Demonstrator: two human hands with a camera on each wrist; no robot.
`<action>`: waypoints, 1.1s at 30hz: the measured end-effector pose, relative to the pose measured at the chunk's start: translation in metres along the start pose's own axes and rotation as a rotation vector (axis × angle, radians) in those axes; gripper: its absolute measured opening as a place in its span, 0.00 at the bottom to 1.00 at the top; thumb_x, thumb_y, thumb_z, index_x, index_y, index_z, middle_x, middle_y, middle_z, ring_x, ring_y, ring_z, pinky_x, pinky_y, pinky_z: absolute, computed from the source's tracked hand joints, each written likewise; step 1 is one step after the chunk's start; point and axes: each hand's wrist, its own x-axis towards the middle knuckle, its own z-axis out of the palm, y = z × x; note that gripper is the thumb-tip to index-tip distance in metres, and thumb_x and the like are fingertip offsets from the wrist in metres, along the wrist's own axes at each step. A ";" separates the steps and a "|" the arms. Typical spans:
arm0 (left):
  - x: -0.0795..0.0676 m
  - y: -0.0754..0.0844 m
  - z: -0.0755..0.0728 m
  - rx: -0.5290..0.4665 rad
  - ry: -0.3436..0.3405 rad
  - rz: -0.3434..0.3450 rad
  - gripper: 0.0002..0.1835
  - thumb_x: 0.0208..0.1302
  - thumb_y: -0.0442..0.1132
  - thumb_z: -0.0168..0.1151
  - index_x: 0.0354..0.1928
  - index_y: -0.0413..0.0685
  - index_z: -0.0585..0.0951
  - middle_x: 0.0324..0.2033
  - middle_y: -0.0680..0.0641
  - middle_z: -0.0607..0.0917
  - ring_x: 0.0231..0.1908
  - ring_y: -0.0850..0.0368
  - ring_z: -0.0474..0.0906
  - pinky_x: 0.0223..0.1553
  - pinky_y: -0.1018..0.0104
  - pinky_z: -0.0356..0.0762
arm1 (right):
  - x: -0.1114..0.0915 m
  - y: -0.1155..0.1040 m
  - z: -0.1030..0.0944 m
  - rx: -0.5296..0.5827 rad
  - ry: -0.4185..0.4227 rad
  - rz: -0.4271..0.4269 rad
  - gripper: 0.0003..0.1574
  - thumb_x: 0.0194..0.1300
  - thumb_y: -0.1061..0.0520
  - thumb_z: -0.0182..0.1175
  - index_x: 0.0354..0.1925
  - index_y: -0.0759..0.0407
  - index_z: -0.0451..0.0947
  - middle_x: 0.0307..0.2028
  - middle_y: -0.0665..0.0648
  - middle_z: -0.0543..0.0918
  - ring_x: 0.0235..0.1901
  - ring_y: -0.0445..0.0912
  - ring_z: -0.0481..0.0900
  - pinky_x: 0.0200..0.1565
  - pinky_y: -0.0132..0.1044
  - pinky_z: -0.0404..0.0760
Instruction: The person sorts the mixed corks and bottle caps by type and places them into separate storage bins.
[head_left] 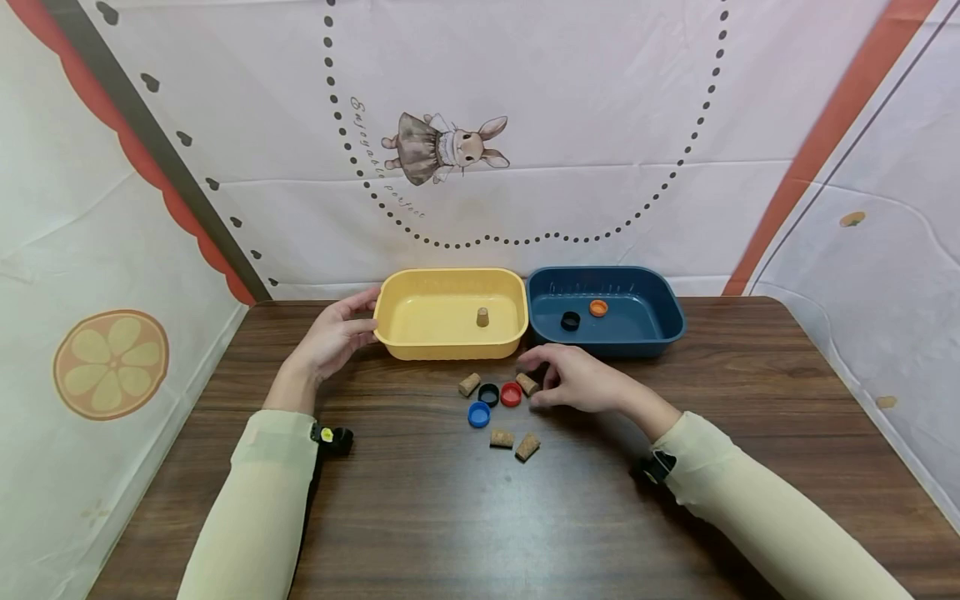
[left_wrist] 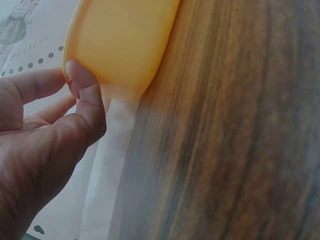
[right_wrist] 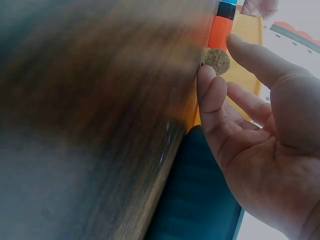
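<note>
My left hand (head_left: 332, 337) holds the left end of a yellow tray (head_left: 450, 350); in the left wrist view the thumb lies against its rim and other fingers are behind. My right hand (head_left: 583, 380) is low over the table with thumb and fingers apart around a cork (head_left: 527, 384). In the right wrist view the cork's round end (right_wrist: 216, 61) shows between the parted fingertips. Left of that cork lie a red cap (head_left: 511, 394), a black cap (head_left: 488, 394), a blue cap (head_left: 478, 414) and another cork (head_left: 469, 384).
A dark blue tray (head_left: 618, 342) touches the yellow one's right side and contains a black cap (head_left: 570, 321) and an orange cap (head_left: 597, 308). One cork (head_left: 482, 317) stands inside the yellow tray. Two corks (head_left: 502, 438) lie nearer me on the wooden table (head_left: 420, 517).
</note>
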 end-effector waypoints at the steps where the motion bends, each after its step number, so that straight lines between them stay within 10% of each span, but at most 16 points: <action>1: 0.000 0.000 0.000 0.000 0.001 -0.001 0.37 0.77 0.20 0.51 0.84 0.39 0.56 0.65 0.33 0.63 0.52 0.48 0.75 0.47 0.68 0.83 | 0.002 0.000 0.000 -0.003 -0.009 0.004 0.37 0.66 0.55 0.77 0.69 0.60 0.77 0.57 0.58 0.82 0.39 0.42 0.83 0.45 0.39 0.84; 33: -0.001 0.001 0.001 0.000 0.002 0.003 0.36 0.77 0.21 0.51 0.83 0.39 0.57 0.64 0.33 0.64 0.53 0.48 0.73 0.46 0.69 0.83 | 0.011 -0.001 0.000 -0.057 -0.064 0.042 0.23 0.67 0.56 0.75 0.59 0.53 0.84 0.43 0.48 0.82 0.40 0.43 0.80 0.47 0.41 0.82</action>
